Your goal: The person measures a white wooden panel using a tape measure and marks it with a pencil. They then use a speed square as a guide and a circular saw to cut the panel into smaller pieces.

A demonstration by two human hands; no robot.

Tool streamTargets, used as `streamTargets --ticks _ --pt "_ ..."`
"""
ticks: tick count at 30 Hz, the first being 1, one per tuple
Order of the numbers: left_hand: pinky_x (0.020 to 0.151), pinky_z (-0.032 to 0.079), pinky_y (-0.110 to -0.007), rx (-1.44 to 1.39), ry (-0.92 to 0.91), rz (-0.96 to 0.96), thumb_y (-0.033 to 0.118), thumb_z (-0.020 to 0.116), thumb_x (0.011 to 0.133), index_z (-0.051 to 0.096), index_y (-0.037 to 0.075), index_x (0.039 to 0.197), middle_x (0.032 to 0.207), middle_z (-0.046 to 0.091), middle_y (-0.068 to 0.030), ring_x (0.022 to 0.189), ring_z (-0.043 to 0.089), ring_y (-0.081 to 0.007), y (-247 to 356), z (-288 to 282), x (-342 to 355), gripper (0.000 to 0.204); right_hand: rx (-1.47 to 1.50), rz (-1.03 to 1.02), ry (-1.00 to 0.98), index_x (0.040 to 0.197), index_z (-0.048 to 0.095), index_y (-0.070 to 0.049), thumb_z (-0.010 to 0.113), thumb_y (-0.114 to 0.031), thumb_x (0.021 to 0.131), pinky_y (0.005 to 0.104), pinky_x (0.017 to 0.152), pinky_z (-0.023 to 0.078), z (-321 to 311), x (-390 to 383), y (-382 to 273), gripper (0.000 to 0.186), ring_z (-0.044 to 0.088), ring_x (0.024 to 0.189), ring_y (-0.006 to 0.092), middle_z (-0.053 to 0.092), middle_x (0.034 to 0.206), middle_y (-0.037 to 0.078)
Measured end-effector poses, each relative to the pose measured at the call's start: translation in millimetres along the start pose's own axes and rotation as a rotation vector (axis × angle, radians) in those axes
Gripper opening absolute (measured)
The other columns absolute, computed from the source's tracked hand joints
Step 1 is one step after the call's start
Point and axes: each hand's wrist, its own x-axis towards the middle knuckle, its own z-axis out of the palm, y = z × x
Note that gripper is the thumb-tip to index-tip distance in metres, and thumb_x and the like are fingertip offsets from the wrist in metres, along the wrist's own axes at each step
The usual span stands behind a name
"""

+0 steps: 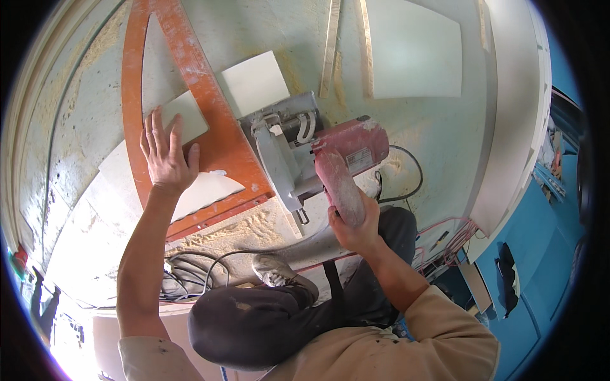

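My left hand (168,149) presses down with fingers spread on an orange triangular guide frame (225,136) and the pale panel (190,117) at its opening. Whether that panel lies over or under the frame is unclear. Gripped by its rear handle in my right hand (359,228) is a circular saw (349,143) with a red, dusty motor housing. Its grey base plate (308,101) sits against the frame's right edge. The blade is hidden. Just beyond the saw, a white board piece (257,82) sticks out from beside the frame.
A large white panel (416,51) and narrow wood strips (330,47) lie at the far side. Sawdust (238,232) covers the near edge. A black cord (419,181) loops right of the saw, and coiled cables (187,273) lie by my shoe (276,270).
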Motion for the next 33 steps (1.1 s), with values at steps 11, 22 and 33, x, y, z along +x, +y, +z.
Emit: streamTargets --ticks 11,22,33 --pt "0.108 0.026 -0.061 -0.027 -0.012 -0.002 0.027 0.068 0.077 0.044 0.008 0.138 0.150 0.028 -0.0294 0.137 0.030 -0.0484 -3 -1 0 0.068 -0.044 -0.100 0.074 0.097 0.061 0.003 0.068 -0.002 0.077 0.0287 0.060 0.048 17 65 -43 0.021 0.057 0.065 0.0098 0.062 0.073 0.006" --pt "0.109 0.026 -0.063 -0.033 -0.016 -0.039 0.030 0.065 0.082 0.045 0.010 0.138 0.151 0.026 -0.0294 0.139 0.027 -0.0495 -2 2 -5 0.063 0.072 -0.020 0.090 0.084 0.060 0.001 0.065 -0.002 0.075 0.0325 0.055 0.047 41 159 -91 0.011 0.055 0.058 0.0144 0.060 0.068 0.004" --pt "0.110 0.026 -0.061 -0.031 0.000 -0.043 0.027 0.069 0.078 0.043 0.011 0.137 0.149 0.027 -0.0283 0.137 0.029 -0.0483 0 -3 -1 0.066 0.134 -0.101 0.047 0.102 0.065 -0.001 0.064 -0.001 0.081 0.0274 0.055 0.045 -16 94 -83 0.021 0.057 0.063 0.0093 0.063 0.079 0.003"
